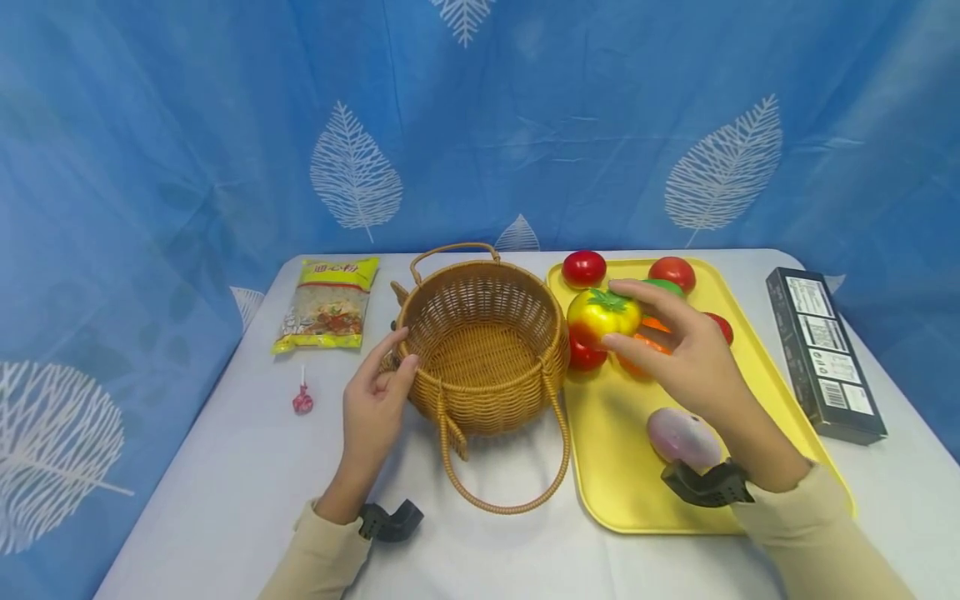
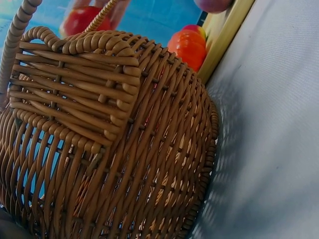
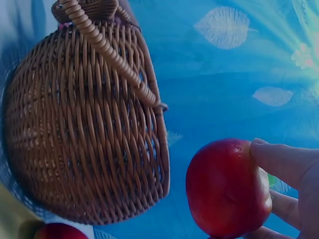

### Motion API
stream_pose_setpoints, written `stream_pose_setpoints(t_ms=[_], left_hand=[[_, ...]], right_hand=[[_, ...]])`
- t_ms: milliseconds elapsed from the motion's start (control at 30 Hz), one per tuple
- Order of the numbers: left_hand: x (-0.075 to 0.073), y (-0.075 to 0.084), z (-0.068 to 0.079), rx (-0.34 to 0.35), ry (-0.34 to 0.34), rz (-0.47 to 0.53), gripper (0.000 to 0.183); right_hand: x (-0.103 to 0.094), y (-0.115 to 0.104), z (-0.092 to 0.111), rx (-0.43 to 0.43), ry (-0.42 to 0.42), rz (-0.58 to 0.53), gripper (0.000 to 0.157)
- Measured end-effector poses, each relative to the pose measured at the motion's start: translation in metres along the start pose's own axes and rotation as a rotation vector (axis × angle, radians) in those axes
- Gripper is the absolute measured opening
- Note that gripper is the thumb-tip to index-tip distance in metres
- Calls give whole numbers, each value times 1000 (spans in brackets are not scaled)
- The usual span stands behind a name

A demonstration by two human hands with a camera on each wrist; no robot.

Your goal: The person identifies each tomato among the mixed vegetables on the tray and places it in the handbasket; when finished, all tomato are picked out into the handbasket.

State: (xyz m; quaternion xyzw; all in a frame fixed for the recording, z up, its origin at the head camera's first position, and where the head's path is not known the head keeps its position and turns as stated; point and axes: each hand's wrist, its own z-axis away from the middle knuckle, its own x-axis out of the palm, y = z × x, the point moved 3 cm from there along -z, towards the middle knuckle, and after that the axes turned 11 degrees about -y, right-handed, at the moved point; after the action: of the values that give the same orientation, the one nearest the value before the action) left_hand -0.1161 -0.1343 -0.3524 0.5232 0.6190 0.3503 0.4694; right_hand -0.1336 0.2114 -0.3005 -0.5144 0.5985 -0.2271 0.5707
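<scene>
Up beside the right rim of a wicker basket (image 1: 491,408), my right hand (image 1: 697,358) holds a shiny yellow-and-red toy tomato (image 1: 600,321) with green leaves on top. Thumb and fingers pinch it from the right; in the right wrist view this tomato (image 3: 224,191) shows its red underside, apart from the basket (image 3: 89,129). My left hand (image 1: 372,412) grips the basket's left rim with thumb and fingers. Nothing lies inside the basket, and one handle hangs down at its front. The left wrist view shows the woven wall (image 2: 164,134), without the left hand's fingers.
Right of the basket, a yellow tray (image 1: 622,504) bears several toy fruits, among them a purple-and-white one (image 1: 684,437) and an orange one (image 1: 636,360). A black box (image 1: 825,358) lies beyond it. Leftward are a yellow food packet (image 1: 327,304) and a red lollipop (image 1: 302,403).
</scene>
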Motion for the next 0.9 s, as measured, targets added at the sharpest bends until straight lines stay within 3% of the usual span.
stream_pose_setpoints(t_ms=[233,500,767,900], left_hand=[[0,1,1,-2,-1,22,37],[1,2,1,-7,-7,37,39],[0,0,1,-12,-13,40,39],[0,0,1,-11,-12,37,39]], right_hand=[[16,-4,-10,13,-30,11,57],[32,-6,-21,-67,-19,39,56],[48,-3,-32,-113,-35,-31,55],[55,-4,-34,-143,-32,33,55]])
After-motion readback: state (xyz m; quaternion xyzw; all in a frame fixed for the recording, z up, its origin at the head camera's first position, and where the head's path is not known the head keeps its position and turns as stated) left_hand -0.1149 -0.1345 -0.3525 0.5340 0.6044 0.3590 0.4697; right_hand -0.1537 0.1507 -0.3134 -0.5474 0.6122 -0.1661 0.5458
